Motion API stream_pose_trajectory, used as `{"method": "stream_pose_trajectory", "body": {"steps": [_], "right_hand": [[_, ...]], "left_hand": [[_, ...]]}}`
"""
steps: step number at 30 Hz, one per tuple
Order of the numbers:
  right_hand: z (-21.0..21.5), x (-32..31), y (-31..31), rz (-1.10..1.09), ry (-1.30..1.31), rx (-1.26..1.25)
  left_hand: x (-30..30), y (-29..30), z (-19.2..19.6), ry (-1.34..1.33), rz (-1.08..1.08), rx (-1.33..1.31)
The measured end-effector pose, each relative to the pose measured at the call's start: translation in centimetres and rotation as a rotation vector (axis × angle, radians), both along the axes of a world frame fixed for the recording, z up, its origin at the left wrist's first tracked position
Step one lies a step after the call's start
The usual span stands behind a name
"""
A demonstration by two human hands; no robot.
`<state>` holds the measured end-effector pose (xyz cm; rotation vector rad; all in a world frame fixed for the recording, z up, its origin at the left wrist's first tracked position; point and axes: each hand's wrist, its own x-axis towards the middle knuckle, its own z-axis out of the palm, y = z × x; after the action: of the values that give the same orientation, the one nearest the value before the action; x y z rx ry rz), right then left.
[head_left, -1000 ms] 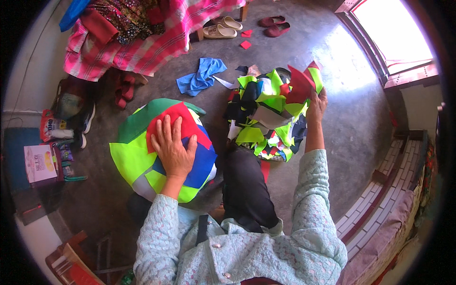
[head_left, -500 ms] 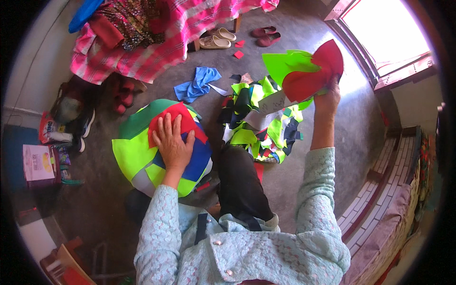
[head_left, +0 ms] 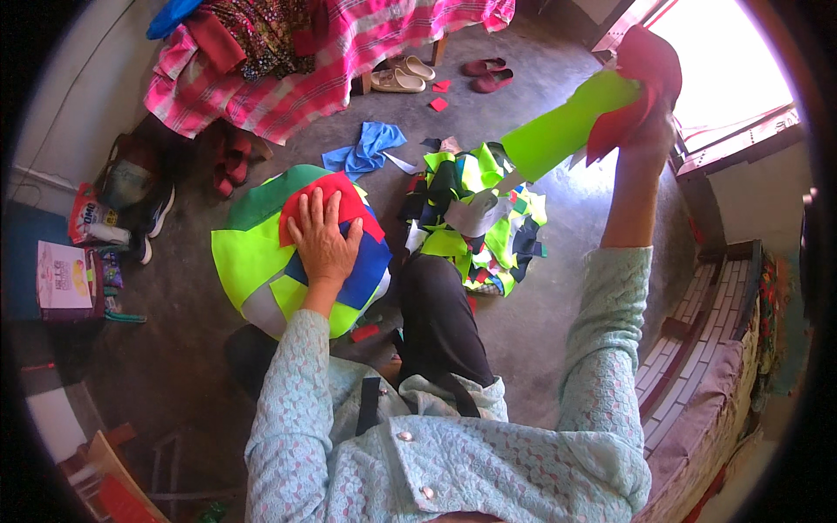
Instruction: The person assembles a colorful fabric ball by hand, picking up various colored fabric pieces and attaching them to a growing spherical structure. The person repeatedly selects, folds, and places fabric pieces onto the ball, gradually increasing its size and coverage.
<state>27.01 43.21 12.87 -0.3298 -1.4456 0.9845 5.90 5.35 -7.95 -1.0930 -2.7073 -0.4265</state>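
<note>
Seen from the head camera, the left hand point(head_left: 324, 237) lies flat, fingers spread, on a round stack of cloth pieces point(head_left: 292, 253) at centre left of the frame: a red piece on top, with blue, lime green and white below. The right hand point(head_left: 649, 131) is raised to the upper right, closed on a red cloth piece point(head_left: 643, 63) and a long lime-green cloth piece point(head_left: 562, 129) that trails down toward the loose heap of scraps point(head_left: 475, 218) on the floor point(head_left: 540, 322) at centre.

The cloth looks light, thin and limp. I would judge it drapes rather than holds shape, so a pinch at an edge or corner serves best, and it may drag neighbouring scraps along.

Open floor lies right of the heap and below it. The window point(head_left: 732, 70) crowds the upper right, a bench point(head_left: 697, 349) runs along the right edge, and a pink checked bedspread point(head_left: 296, 61) fills the upper left, with sandals point(head_left: 401, 78) just beside it.
</note>
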Motion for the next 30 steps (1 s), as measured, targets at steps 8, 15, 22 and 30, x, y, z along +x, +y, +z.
{"method": "stream_pose_trajectory", "body": {"steps": [8, 15, 22, 30], "right_hand": [[7.9, 2.0, -1.2, 0.171, 0.009, -0.008], [12.9, 2.1, -13.5, 0.916, -0.245, -0.014], [6.3, 5.2, -17.8, 0.601, -0.448, -0.126], [-12.9, 5.0, -28.1, 0.649, -0.752, -1.064]], "left_hand": [[0.0, -0.1, 0.0, 0.0, 0.005, 0.026], [-0.1, -0.1, -0.1, 0.003, 0.014, 0.065], [0.0, -0.2, -0.3, 0.011, 0.002, 0.132], [-0.1, -0.4, -0.3, -0.016, 0.003, 0.128]]}}
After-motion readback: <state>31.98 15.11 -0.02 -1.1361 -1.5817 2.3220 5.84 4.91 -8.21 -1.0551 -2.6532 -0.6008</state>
